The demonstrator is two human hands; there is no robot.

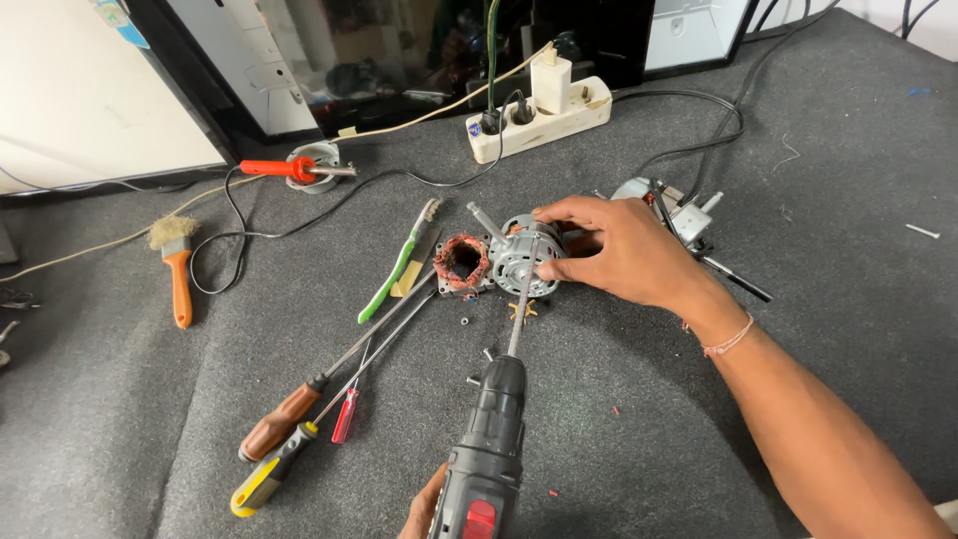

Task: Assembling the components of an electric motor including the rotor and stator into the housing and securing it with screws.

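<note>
My right hand (619, 250) grips a small grey motor housing (523, 258) with a steel shaft sticking out at its upper left. My left hand (424, 509), barely visible at the bottom edge, holds a black cordless drill (486, 449) with a red trigger. Its long bit (521, 299) reaches up to the motor housing. Just left of the housing lies a copper-wound stator (462, 264). A small yellow plastic piece (523, 310) and a few loose screws lie on the grey mat below them.
Several screwdrivers (299, 409) lie at lower left, with a green toothbrush (399, 262) above them. A paintbrush (177, 265), a red soldering iron (284, 168) on its stand, a white power strip (539, 115) and another metal motor part (679, 210) surround the work area.
</note>
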